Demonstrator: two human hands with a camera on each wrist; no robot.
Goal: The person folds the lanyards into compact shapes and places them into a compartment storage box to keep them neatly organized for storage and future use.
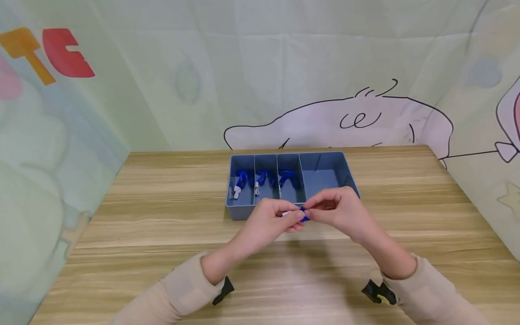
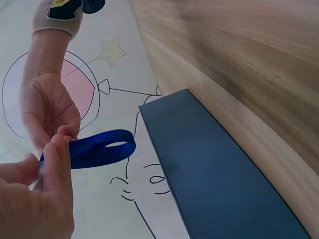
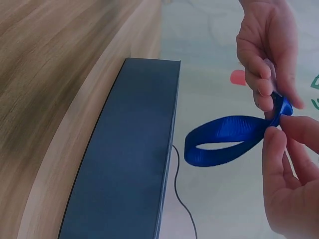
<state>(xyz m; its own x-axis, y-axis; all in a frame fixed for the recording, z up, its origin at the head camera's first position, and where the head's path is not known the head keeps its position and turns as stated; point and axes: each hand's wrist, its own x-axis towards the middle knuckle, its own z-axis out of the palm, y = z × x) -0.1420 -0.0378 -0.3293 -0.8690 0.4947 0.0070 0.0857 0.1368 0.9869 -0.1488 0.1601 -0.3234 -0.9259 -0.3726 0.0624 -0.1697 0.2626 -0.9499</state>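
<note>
A blue ribbon (image 3: 224, 129), folded into a loop, is held up in both hands above the table, near the front wall of a grey-blue box (image 1: 239, 212). My left hand (image 1: 266, 221) pinches the ribbon's whitish end piece (image 3: 271, 74) between thumb and fingers. Beside it, my right hand (image 1: 347, 214) pinches the ribbon between thumb and index finger. In both wrist views the loop hangs out past the fingertips. How the ribbon is fastened to the end piece is hidden by the fingers.
Inside the box, three narrow compartments each hold a bundled blue ribbon (image 1: 241, 179), with white end pieces (image 1: 237, 192) showing. A wider compartment (image 1: 322, 178) is on the right. The wooden table (image 1: 162, 203) meets a printed cloth backdrop (image 1: 162, 90) behind.
</note>
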